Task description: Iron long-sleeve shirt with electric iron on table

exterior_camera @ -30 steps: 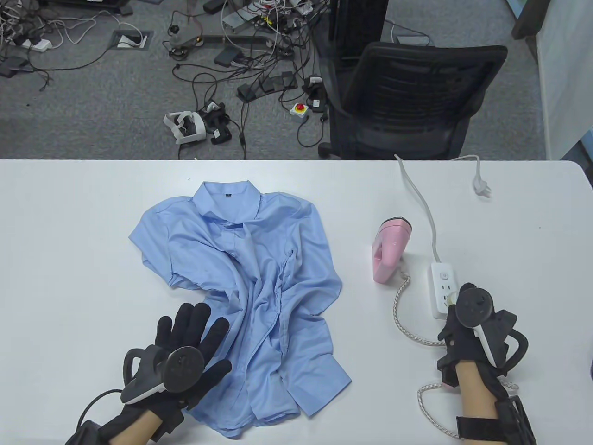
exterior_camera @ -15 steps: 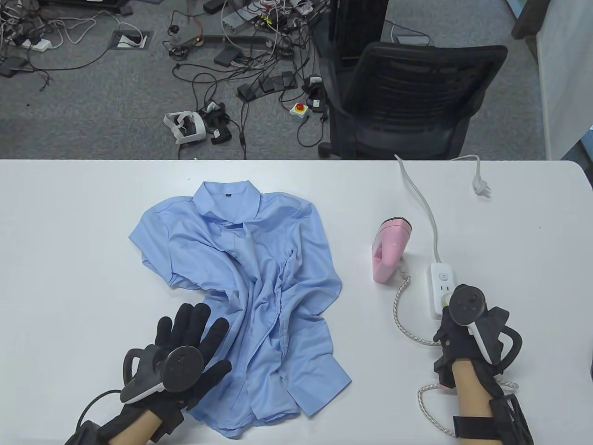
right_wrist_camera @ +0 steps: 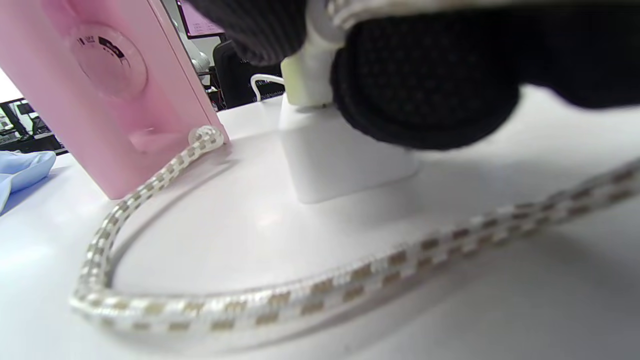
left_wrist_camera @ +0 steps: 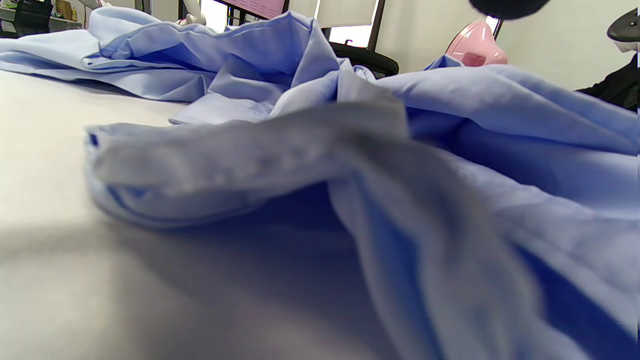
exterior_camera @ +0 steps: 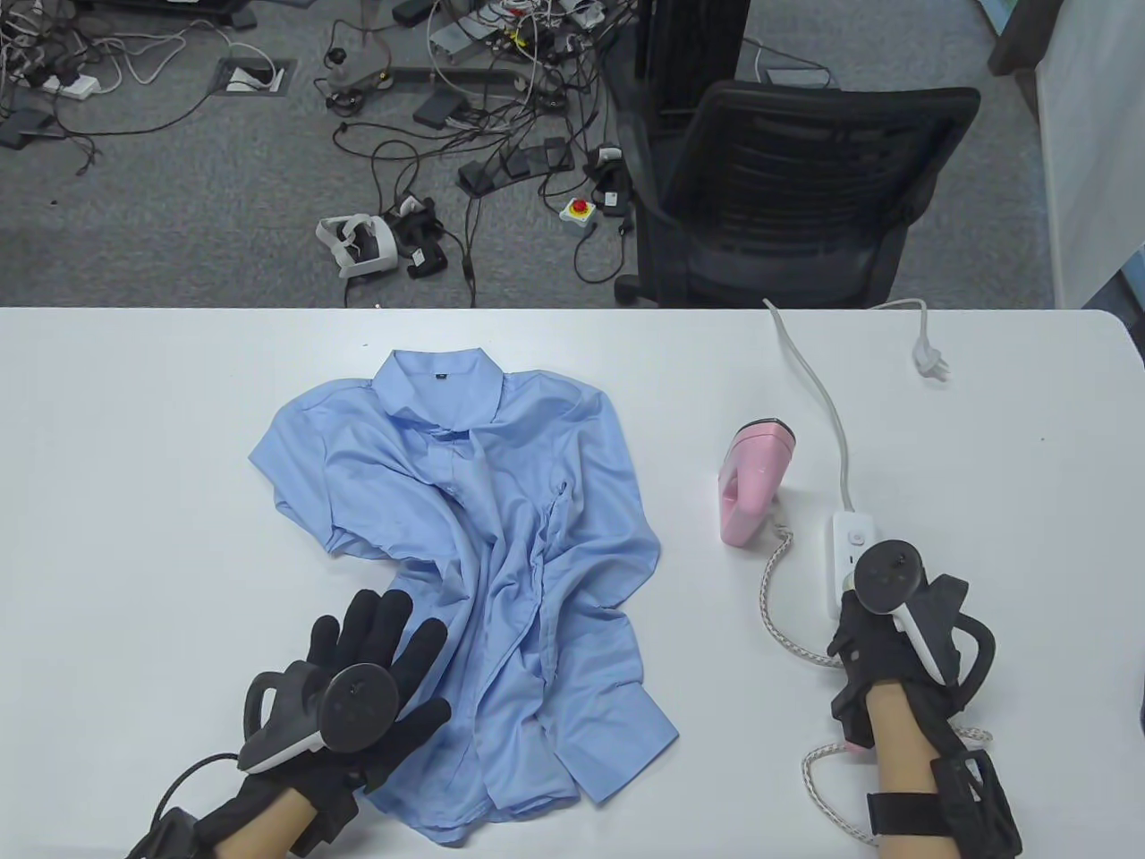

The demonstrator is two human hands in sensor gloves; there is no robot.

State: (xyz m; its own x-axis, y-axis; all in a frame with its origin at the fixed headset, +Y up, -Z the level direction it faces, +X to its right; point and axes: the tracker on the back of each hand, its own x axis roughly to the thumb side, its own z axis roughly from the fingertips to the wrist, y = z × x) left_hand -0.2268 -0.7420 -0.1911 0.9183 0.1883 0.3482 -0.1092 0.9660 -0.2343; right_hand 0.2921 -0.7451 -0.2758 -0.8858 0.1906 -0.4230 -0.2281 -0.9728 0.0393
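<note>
A: Your right hand (exterior_camera: 881, 640) pinches a white plug (right_wrist_camera: 307, 75) into the white power strip (exterior_camera: 847, 550), beside the upright pink iron (exterior_camera: 750, 483).

B: And your left hand (exterior_camera: 376, 671) rests open-fingered on the crumpled light-blue shirt (exterior_camera: 474, 573), mid-table (exterior_camera: 134, 465).

Looks like an office lab: grey carpet (exterior_camera: 179, 224) strewn with cables (exterior_camera: 501, 107), a VR headset (exterior_camera: 358, 243), a mesh chair (exterior_camera: 787, 197) behind the white table (exterior_camera: 134, 447).

The right hand (exterior_camera: 881, 649) covers the power strip's (exterior_camera: 846, 546) near end — the plug (right_wrist_camera: 307, 70) is half hidden by fingers; the near shirt (left_wrist_camera: 350, 165) folds blur.
</note>
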